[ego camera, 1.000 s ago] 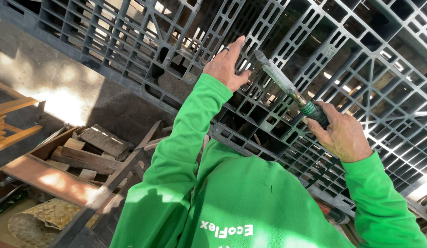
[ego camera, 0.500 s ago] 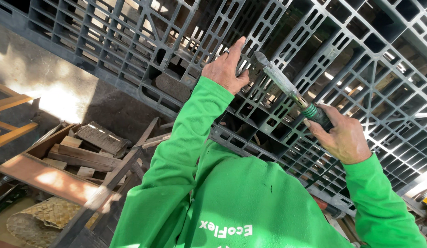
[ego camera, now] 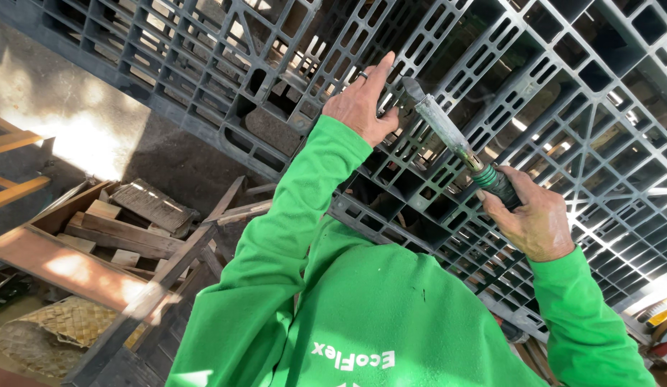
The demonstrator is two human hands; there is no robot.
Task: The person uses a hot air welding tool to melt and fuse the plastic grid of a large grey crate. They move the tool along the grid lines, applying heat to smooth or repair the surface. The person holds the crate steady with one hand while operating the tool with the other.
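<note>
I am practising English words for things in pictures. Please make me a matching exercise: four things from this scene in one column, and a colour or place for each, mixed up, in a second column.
Things:
1. pallet
2. hammer
3. left hand
4. wood scraps

Descriptions:
A. piled at the lower left
B. held in the right hand by its green grip
C. dark plastic grid
D. pressed flat on the grid, ring on one finger

Pairs: 1-C, 2-B, 3-D, 4-A
</note>
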